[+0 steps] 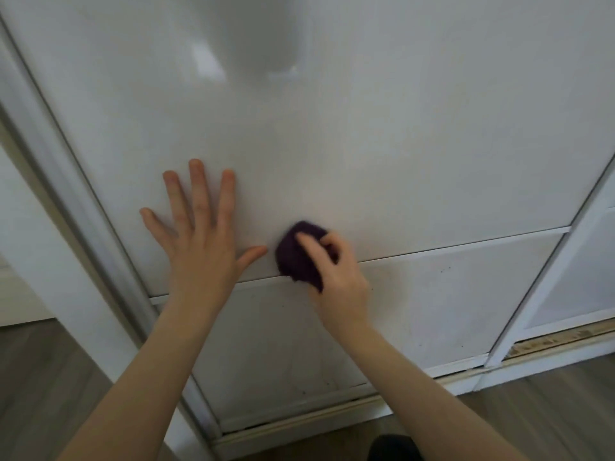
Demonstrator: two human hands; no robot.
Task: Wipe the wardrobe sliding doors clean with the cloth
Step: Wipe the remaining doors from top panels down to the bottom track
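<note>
Right hand [336,271] grips bunched purple cloth [298,252] against sliding door [366,144], right on the horizontal seam. Left hand [199,234] flat, fingers spread, bracing just beside it. Speckled lower panel [449,294] lies below the cloth (likely next).

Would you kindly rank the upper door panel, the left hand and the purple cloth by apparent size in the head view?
1. upper door panel, by far the largest
2. left hand
3. purple cloth, partly hidden under the right hand
</note>
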